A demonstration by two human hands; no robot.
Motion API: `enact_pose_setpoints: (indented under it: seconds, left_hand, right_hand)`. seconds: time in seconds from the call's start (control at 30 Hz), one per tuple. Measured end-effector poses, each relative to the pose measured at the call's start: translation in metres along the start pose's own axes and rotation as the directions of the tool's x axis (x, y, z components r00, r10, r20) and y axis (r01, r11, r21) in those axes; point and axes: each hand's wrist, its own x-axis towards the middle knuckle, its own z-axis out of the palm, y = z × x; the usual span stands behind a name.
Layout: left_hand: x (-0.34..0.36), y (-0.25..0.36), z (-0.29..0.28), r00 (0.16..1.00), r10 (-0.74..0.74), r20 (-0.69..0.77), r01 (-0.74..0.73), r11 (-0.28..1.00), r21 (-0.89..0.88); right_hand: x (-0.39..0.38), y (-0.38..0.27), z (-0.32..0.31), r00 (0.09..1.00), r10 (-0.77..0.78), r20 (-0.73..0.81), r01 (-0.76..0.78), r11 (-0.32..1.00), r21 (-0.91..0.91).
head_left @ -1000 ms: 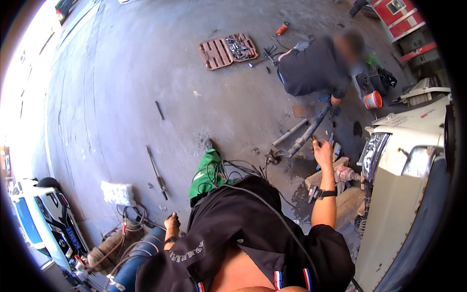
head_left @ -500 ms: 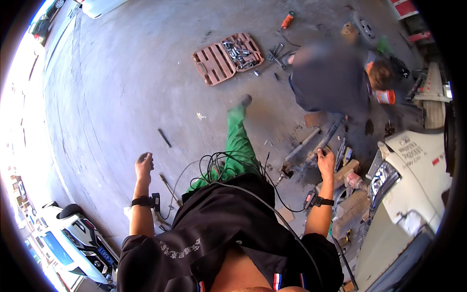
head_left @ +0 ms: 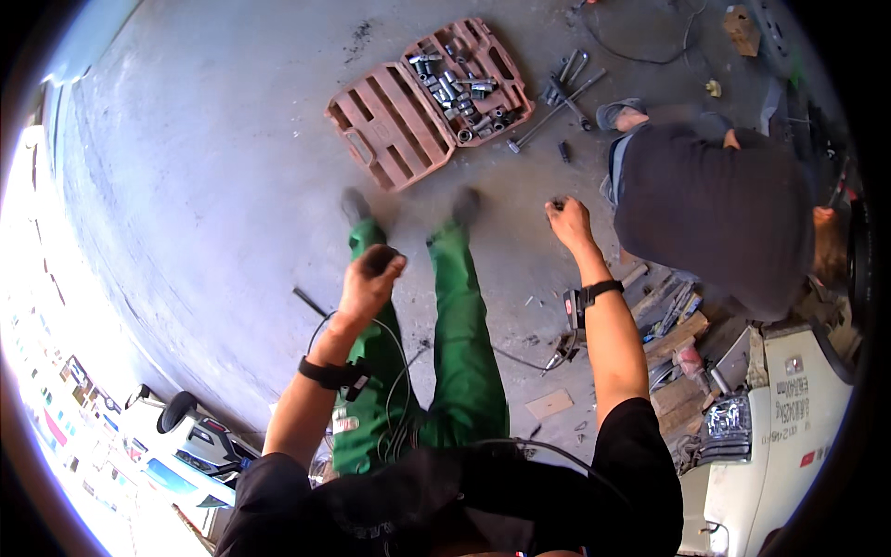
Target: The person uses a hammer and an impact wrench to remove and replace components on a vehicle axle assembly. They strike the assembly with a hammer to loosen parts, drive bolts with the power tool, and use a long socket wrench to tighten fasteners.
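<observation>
Left hand point(head_left: 368, 286) and right hand point(head_left: 570, 223), well apart above the floor point(head_left: 232, 204), fingers curled; whether either grips anything cannot be told. Open case point(head_left: 406, 121), holding sockets point(head_left: 450, 91), lies beyond the shoes point(head_left: 466, 205), bar tools point(head_left: 569, 102) to its right.

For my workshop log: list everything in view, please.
Tool case: one, brown, open, top centre
Sockets: many, silver, in case
Bar tools: several, metallic, beside case
Coworker: one, dark top, right
Wood pieces: several, brown, right
Vehicle: one, white, lower right
Other vehicle: one, white and blue, lower left
Sheet: one, tan, lower centre
Cables: several, grey, over trousers
Wristbands: two, black, forearms
Trousers: one, green, centre
Left hand: one, bare, left of centre; grip unclear
Right hand: one, bare, right of centre; grip unclear
</observation>
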Motion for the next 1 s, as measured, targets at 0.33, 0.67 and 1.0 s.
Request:
enact_pose_setpoints:
  seconds: [0.33,0.67,1.0]
  left_hand:
    - [0.187,-0.114,0.073,0.897,-0.337,0.286,0.362,0.931,-0.036]
    - [0.23,-0.106,0.056,0.837,-0.406,0.366,0.447,0.894,-0.031]
    - [0.247,-0.103,0.041,0.826,-0.408,0.39,0.461,0.886,-0.05]
  right_hand:
    - [0.222,0.024,0.17,0.98,0.179,-0.091,-0.181,0.983,-0.012]
    - [0.283,0.022,0.237,0.94,0.18,-0.29,-0.227,0.964,-0.14]
    - [0.243,0.025,0.22,0.765,0.467,0.443,-0.503,0.005,0.864]
